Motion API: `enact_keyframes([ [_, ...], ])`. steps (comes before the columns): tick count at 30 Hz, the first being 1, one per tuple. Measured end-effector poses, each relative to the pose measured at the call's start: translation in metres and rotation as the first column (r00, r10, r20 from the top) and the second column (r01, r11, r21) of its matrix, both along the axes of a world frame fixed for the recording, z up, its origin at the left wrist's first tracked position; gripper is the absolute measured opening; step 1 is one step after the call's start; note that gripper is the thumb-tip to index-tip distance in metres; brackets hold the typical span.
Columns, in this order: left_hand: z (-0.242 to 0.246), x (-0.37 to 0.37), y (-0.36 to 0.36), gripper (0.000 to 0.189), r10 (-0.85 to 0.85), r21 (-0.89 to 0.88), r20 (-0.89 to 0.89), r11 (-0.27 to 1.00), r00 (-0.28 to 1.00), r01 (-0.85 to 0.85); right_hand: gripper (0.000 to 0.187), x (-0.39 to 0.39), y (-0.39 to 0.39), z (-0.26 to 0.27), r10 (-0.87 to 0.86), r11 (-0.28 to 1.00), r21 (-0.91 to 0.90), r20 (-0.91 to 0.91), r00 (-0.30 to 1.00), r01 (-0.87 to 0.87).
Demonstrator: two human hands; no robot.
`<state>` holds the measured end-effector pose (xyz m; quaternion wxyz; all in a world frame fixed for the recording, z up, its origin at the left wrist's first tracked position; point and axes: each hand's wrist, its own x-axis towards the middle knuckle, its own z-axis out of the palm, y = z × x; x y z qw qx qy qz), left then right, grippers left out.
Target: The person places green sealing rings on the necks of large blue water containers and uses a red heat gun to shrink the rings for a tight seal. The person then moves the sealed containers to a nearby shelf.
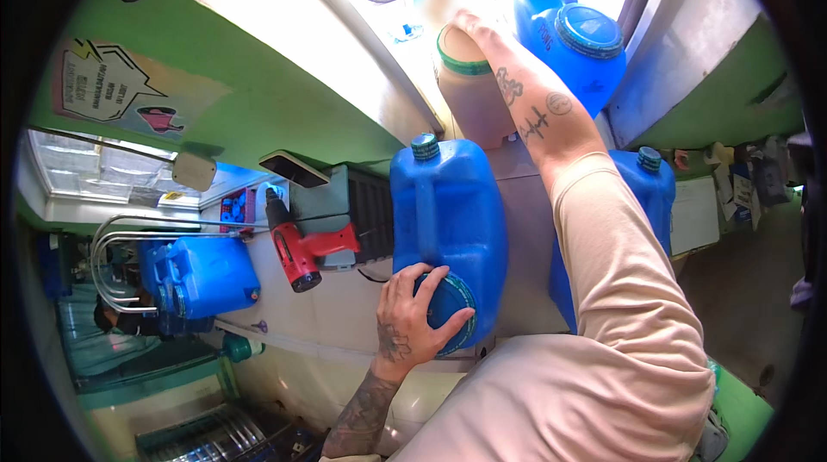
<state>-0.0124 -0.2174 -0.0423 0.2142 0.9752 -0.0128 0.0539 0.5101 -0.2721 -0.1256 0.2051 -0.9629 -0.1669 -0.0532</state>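
Observation:
A blue plastic water jug (462, 203) stands on the counter in front of me, its small screw cap at the far end. My left hand (413, 313) rests with fingers spread on the jug's large round lid (452, 310). My right arm reaches over the counter to a pale plastic container (475, 103) with a green-rimmed lid at the bright opening. My right hand (475, 25) is at the far side of that lid; glare and blur hide its fingertips, so its grip is unclear. Beside the forearm stands another blue jug (562, 42) bearing writing.
A red heat gun (300, 248) lies left of the near jug, beside a grey-green case (323, 197) and a phone (294, 168). Blue jugs (213, 274) stand at the left near curved metal pipes (129, 223). Another blue jug (646, 194) is partly behind my right sleeve.

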Motion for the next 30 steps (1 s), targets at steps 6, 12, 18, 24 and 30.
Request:
enact_keyframes([
  [6, -0.003, 0.0, -0.001, 0.055, -0.009, -0.043, 0.047, 0.999, 0.999, 0.011, 0.051, -0.041, -0.02, 0.048, 0.042, 0.992, 0.122, -0.022, 0.999, -0.039],
  [12, -0.018, -0.011, 0.007, 0.041, 0.084, -0.283, 0.235, 0.959, 0.968, -0.015, 0.052, -0.115, -0.064, 0.0, -0.669, 0.434, 0.875, 0.154, 0.727, 0.213],
  [18, -0.028, -0.016, 0.011, 0.04, 0.185, -0.452, 0.264, 0.891, 0.947, -0.048, 0.063, -0.119, -0.037, -0.029, -0.433, 0.534, 0.812, 0.023, 0.901, 0.236],
  [24, -0.026, -0.011, 0.01, 0.035, 0.168, -0.434, 0.263, 0.9, 0.95, -0.039, 0.053, -0.042, -0.003, -0.044, -0.373, 0.753, 0.614, 0.099, 0.923, 0.238],
  [30, -0.02, -0.007, 0.008, 0.028, 0.156, -0.381, 0.247, 0.923, 0.956, -0.052, 0.052, 0.018, 0.08, -0.042, -0.258, 0.833, 0.53, 0.113, 0.959, 0.162],
])
